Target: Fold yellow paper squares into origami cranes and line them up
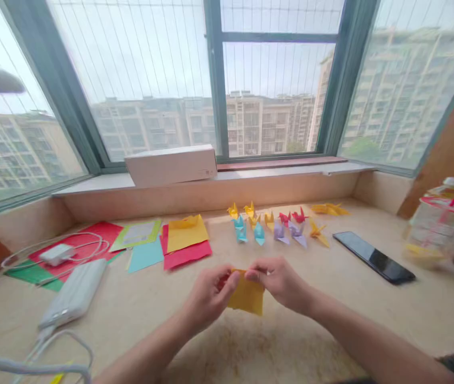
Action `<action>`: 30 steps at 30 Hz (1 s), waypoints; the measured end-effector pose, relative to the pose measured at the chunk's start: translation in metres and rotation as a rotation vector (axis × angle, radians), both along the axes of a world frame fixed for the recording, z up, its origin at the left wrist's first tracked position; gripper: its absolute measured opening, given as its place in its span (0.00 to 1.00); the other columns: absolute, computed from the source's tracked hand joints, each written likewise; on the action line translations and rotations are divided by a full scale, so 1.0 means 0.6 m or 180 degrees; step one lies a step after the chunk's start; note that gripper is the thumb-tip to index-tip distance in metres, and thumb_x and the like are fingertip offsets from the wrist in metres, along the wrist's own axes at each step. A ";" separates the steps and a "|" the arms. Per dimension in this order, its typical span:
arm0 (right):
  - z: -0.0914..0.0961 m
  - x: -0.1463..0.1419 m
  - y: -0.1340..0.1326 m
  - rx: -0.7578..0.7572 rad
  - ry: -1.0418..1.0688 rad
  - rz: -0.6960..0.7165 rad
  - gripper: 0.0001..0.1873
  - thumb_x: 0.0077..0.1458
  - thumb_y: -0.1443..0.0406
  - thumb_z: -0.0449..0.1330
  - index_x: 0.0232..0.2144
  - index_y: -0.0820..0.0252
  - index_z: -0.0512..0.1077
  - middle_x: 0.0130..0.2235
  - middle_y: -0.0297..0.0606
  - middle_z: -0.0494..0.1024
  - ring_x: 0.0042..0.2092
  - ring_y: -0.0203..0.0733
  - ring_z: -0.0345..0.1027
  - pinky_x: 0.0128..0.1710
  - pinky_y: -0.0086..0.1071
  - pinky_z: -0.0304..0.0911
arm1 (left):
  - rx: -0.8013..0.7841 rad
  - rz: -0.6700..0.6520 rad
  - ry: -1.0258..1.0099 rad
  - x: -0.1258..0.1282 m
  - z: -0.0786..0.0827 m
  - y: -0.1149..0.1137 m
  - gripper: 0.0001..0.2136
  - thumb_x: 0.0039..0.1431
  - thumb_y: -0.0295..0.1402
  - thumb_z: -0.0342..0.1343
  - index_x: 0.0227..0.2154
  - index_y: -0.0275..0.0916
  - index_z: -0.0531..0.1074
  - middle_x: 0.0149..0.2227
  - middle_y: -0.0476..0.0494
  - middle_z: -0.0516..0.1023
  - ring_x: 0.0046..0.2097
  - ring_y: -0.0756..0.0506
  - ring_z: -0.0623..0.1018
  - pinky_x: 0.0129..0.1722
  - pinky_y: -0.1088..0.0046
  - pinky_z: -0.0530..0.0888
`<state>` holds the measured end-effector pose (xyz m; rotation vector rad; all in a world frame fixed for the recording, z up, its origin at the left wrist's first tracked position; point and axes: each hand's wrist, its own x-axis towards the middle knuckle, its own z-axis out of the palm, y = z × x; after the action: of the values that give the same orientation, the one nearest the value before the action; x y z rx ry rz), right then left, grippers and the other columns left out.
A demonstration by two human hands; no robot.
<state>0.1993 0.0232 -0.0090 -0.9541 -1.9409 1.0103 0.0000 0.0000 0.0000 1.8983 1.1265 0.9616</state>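
Note:
A small square of yellow origami paper (pixel 247 297) hangs between my two hands, just above the tabletop. My left hand (pixel 214 290) pinches its upper left edge, thumb laid along the front. At the upper right edge, the fingertips of my right hand (pixel 280 280) are closed on the same sheet. Its top edge is partly hidden by my fingers. Beyond my hands stand several folded paper cranes in rows, among them a blue crane (pixel 259 233), a purple crane (pixel 297 233), a red crane (pixel 299 215) and a yellow crane (pixel 233 209).
Left of my hands lie yellow paper sheets (pixel 186 233) over red ones, plus a light blue sheet (pixel 145 256). A white power bank (pixel 73 293) with cables is farther left. A black phone (pixel 373 257) and plastic cup (pixel 430 229) stand right. A white box (pixel 172 166) rests on the sill.

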 end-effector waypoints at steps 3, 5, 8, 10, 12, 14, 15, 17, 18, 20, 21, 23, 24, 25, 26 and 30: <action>-0.001 -0.006 0.001 -0.0242 0.0292 0.0334 0.23 0.60 0.49 0.55 0.29 0.63 0.75 0.25 0.33 0.72 0.28 0.35 0.64 0.28 0.28 0.59 | -0.0164 0.0190 -0.0323 -0.002 0.007 0.001 0.20 0.62 0.47 0.50 0.23 0.35 0.67 0.23 0.49 0.66 0.25 0.51 0.67 0.23 0.78 0.61; 0.000 -0.009 0.002 -0.0408 0.0536 0.0421 0.23 0.61 0.49 0.55 0.32 0.63 0.75 0.26 0.34 0.73 0.29 0.36 0.64 0.29 0.29 0.59 | -0.0302 0.0199 -0.0624 -0.004 0.008 0.003 0.20 0.63 0.47 0.51 0.25 0.34 0.68 0.23 0.48 0.69 0.25 0.51 0.70 0.23 0.78 0.63; 0.002 -0.009 0.005 -0.0631 0.0844 0.0318 0.23 0.60 0.48 0.56 0.33 0.63 0.74 0.27 0.35 0.73 0.28 0.36 0.64 0.29 0.29 0.59 | -0.0481 0.0023 -0.1026 -0.004 0.008 0.004 0.19 0.64 0.47 0.48 0.37 0.33 0.70 0.25 0.47 0.72 0.22 0.50 0.73 0.20 0.78 0.66; 0.005 -0.007 0.007 -0.0751 0.0954 0.0242 0.24 0.59 0.47 0.56 0.34 0.63 0.74 0.27 0.35 0.73 0.28 0.36 0.65 0.28 0.29 0.59 | -0.0522 -0.0111 -0.1147 -0.004 0.006 0.002 0.20 0.65 0.46 0.47 0.49 0.34 0.67 0.26 0.47 0.74 0.22 0.49 0.75 0.18 0.78 0.67; 0.008 -0.004 0.010 -0.0892 0.1024 0.0275 0.25 0.59 0.46 0.56 0.36 0.63 0.75 0.28 0.35 0.74 0.28 0.37 0.66 0.29 0.29 0.60 | -0.0509 -0.0207 -0.1179 -0.004 0.005 0.000 0.23 0.65 0.46 0.48 0.56 0.36 0.62 0.29 0.46 0.75 0.23 0.48 0.77 0.19 0.77 0.70; 0.011 -0.002 0.010 -0.1011 0.1087 0.0345 0.25 0.59 0.46 0.56 0.38 0.63 0.76 0.29 0.37 0.76 0.30 0.38 0.69 0.30 0.30 0.61 | -0.0454 -0.0227 -0.1166 -0.004 0.004 -0.002 0.24 0.64 0.46 0.50 0.57 0.37 0.62 0.32 0.44 0.76 0.23 0.49 0.76 0.19 0.77 0.72; 0.012 -0.002 0.010 -0.1049 0.1118 0.0371 0.25 0.58 0.46 0.56 0.39 0.63 0.76 0.30 0.37 0.77 0.31 0.38 0.70 0.31 0.30 0.62 | -0.0424 -0.0210 -0.1154 -0.004 0.003 -0.002 0.25 0.63 0.47 0.51 0.57 0.37 0.63 0.34 0.43 0.76 0.24 0.50 0.75 0.20 0.77 0.72; 0.013 -0.003 0.008 -0.1077 0.1169 0.0424 0.25 0.58 0.47 0.57 0.41 0.62 0.77 0.32 0.38 0.78 0.32 0.39 0.71 0.32 0.30 0.63 | -0.0382 -0.0161 -0.1111 -0.004 0.001 -0.002 0.24 0.61 0.47 0.54 0.54 0.36 0.65 0.35 0.42 0.76 0.24 0.51 0.74 0.21 0.77 0.72; 0.013 -0.004 0.007 -0.1086 0.1166 0.0467 0.25 0.59 0.47 0.57 0.43 0.62 0.77 0.32 0.38 0.79 0.32 0.39 0.72 0.33 0.30 0.63 | -0.0383 -0.0140 -0.1079 -0.005 0.000 -0.001 0.24 0.60 0.47 0.55 0.53 0.35 0.67 0.34 0.42 0.77 0.25 0.51 0.73 0.21 0.78 0.71; 0.013 -0.005 0.005 -0.1054 0.1084 0.0565 0.26 0.60 0.46 0.55 0.45 0.61 0.76 0.33 0.39 0.80 0.33 0.40 0.72 0.33 0.31 0.64 | -0.0421 -0.0087 -0.0988 -0.006 -0.002 0.003 0.22 0.60 0.47 0.55 0.48 0.34 0.70 0.30 0.43 0.77 0.25 0.50 0.73 0.22 0.78 0.70; 0.013 -0.005 0.005 -0.0964 0.1034 0.0607 0.27 0.60 0.46 0.53 0.45 0.61 0.77 0.34 0.39 0.80 0.33 0.41 0.73 0.35 0.32 0.65 | -0.0446 -0.0039 -0.0943 -0.007 -0.002 0.005 0.21 0.60 0.47 0.56 0.44 0.33 0.72 0.29 0.43 0.77 0.26 0.49 0.74 0.23 0.78 0.70; 0.014 -0.003 0.004 -0.0682 0.1000 0.0624 0.30 0.62 0.44 0.49 0.45 0.60 0.77 0.37 0.41 0.81 0.37 0.43 0.73 0.41 0.35 0.66 | -0.0508 0.0088 -0.0876 -0.009 -0.001 0.011 0.19 0.59 0.47 0.56 0.36 0.32 0.74 0.30 0.41 0.78 0.31 0.46 0.77 0.27 0.76 0.71; 0.016 0.000 0.004 -0.0538 0.1021 0.0591 0.31 0.62 0.44 0.47 0.45 0.60 0.77 0.39 0.41 0.81 0.40 0.45 0.74 0.44 0.37 0.66 | -0.0547 0.0143 -0.0865 -0.010 -0.001 0.014 0.18 0.59 0.46 0.57 0.34 0.32 0.75 0.31 0.40 0.79 0.33 0.45 0.78 0.30 0.75 0.71; 0.017 0.002 0.004 -0.0428 0.1059 0.0542 0.32 0.62 0.43 0.46 0.45 0.60 0.77 0.41 0.42 0.81 0.42 0.46 0.73 0.47 0.39 0.65 | -0.0596 0.0159 -0.0842 -0.011 0.000 0.016 0.18 0.58 0.46 0.57 0.32 0.32 0.75 0.31 0.40 0.79 0.34 0.44 0.78 0.30 0.74 0.71; 0.018 0.005 0.004 -0.0371 0.1090 0.0483 0.33 0.62 0.43 0.45 0.46 0.60 0.76 0.42 0.43 0.80 0.44 0.48 0.73 0.49 0.40 0.65 | -0.0652 0.0162 -0.0818 -0.011 0.000 0.018 0.17 0.57 0.46 0.58 0.32 0.32 0.75 0.31 0.40 0.79 0.33 0.44 0.78 0.30 0.74 0.70; 0.018 0.012 0.008 -0.0375 0.1091 0.0324 0.32 0.56 0.42 0.55 0.50 0.60 0.73 0.44 0.46 0.80 0.46 0.51 0.74 0.47 0.41 0.68 | -0.0912 0.0149 -0.0639 -0.009 -0.005 0.019 0.17 0.56 0.45 0.59 0.30 0.32 0.76 0.30 0.40 0.80 0.31 0.45 0.77 0.28 0.75 0.68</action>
<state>0.2066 0.0282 0.0020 -0.6959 -1.6709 1.2684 -0.0054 0.0114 -0.0027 1.5187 1.1265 0.9377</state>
